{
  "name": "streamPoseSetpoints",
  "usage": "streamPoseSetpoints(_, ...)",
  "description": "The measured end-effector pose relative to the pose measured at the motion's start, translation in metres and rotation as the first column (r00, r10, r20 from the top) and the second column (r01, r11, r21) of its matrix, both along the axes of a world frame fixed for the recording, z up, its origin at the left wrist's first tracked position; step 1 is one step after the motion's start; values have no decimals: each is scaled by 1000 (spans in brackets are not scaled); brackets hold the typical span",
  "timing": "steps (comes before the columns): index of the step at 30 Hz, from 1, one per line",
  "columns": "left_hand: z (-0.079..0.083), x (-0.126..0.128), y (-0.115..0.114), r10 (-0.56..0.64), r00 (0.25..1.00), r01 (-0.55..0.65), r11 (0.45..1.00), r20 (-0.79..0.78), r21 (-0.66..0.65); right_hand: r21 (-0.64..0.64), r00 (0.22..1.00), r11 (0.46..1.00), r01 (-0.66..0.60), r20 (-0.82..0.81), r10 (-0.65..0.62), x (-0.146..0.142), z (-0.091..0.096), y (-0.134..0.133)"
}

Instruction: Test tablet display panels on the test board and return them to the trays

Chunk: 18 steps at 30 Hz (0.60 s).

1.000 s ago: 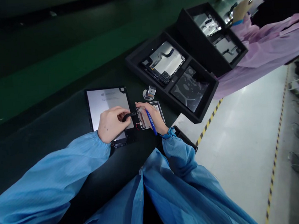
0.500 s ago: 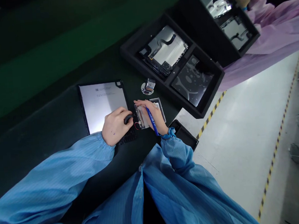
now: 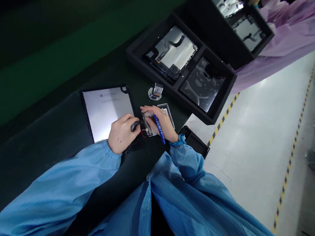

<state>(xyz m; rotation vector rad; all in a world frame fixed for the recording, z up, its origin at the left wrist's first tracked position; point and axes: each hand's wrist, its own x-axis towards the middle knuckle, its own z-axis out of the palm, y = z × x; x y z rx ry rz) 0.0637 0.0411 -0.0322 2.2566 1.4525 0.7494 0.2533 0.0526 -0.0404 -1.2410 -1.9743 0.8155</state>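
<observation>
My left hand [image 3: 123, 132] rests over the right edge of a tablet-like panel [image 3: 107, 111] with a pale silvery face and black border. Its thumb and fingers are closed around a short, curved black strip [image 3: 135, 126], perhaps a flex cable. My right hand [image 3: 164, 124] holds a blue pen [image 3: 159, 129] slanting across the palm. The fingers of that hand reach left over a small circuit board [image 3: 149, 129], whose middle they cover. A thin red wire [image 3: 143, 133] curls at the board's left side, between the two hands.
A small shiny metal stand [image 3: 156, 91] is just beyond my right hand. Black trays [image 3: 211, 115] with device parts stand to the upper right. A smaller black tray [image 3: 197, 144] lies by my right wrist. Another person's pink sleeve [image 3: 288, 36] shows behind the trays.
The blue pen has turned slightly in my right hand, and the right thumb has shifted a little. My left hand keeps its grip on the black strip.
</observation>
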Motion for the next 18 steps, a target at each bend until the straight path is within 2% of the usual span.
streamPoseSetpoints(6, 2, -1, -1, -5, 1000, 5, 999, -8, -52, -46, 1000, 999, 7, 14, -6, -2, 8, 1)
streamPoseSetpoints(12, 0, 5, 3, -4, 999, 1, 997, -41, -76, 23, 997, 997, 76, 22, -77, -12, 0, -2)
streamPoseSetpoints(14, 8, 1, 4, -30, 999, 26, 996, -45, -83, 63, 992, 990, 122, -29, -121, -12, 2, -4)
streamPoseSetpoints(16, 22, -14, -2, -45, 999, 44, 998, -13, -40, 102, 987, 984, 148, -77, -140, -9, 8, -7)
streamPoseSetpoints(18, 35, -40, -11, -1, 998, 0, 1000, 64, 11, 111, 998, 993, 48, -42, -44, -4, 19, -10)
